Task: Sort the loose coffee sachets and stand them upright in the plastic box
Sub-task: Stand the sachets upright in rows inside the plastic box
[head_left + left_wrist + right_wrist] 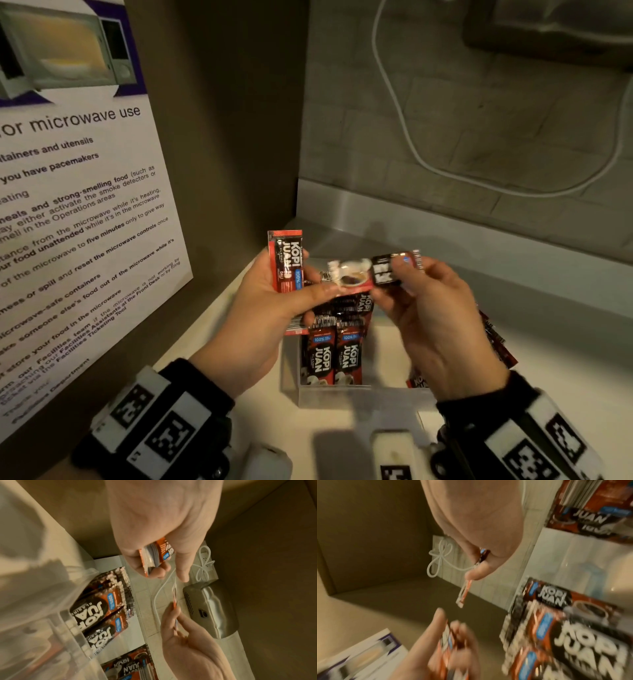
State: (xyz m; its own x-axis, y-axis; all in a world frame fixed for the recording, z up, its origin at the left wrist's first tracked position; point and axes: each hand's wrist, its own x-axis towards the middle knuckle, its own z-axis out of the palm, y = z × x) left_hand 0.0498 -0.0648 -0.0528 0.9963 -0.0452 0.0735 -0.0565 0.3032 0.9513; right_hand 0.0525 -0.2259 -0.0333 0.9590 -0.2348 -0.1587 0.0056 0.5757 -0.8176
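Pale laminate forms the counter (565, 359), which sits in a dim alcove with a tiled back wall, a looped white cable (404, 137) and a printed microwave notice (78, 205) on the left wall. Both hands are raised above a clear plastic box (342, 394) that already contains glossy red-and-black sachets (330, 356) standing upright in rows. The left hand (260, 308) holds an upright sachet (286, 263), thumb across its printed face and fingers curled behind it; the left wrist view suggests more than one sachet in this grip, but the count cannot be confirmed. The right hand (435, 318) pinches a second sachet (370, 270) at one end between thumb and fingertips. This sachet lies with its long axis roughly horizontal, its free end pointing toward the left hand and just beside the left thumb. The two long axes are therefore about perpendicular. Judged from this, the horizontal sachet requires a quarter turn before it can join the upright one. Sachets are thin, flat foil film with crimped ends, and are likely slippery and easily bent. Further loose sachets (496, 342) lie on the counter to the right of the box.
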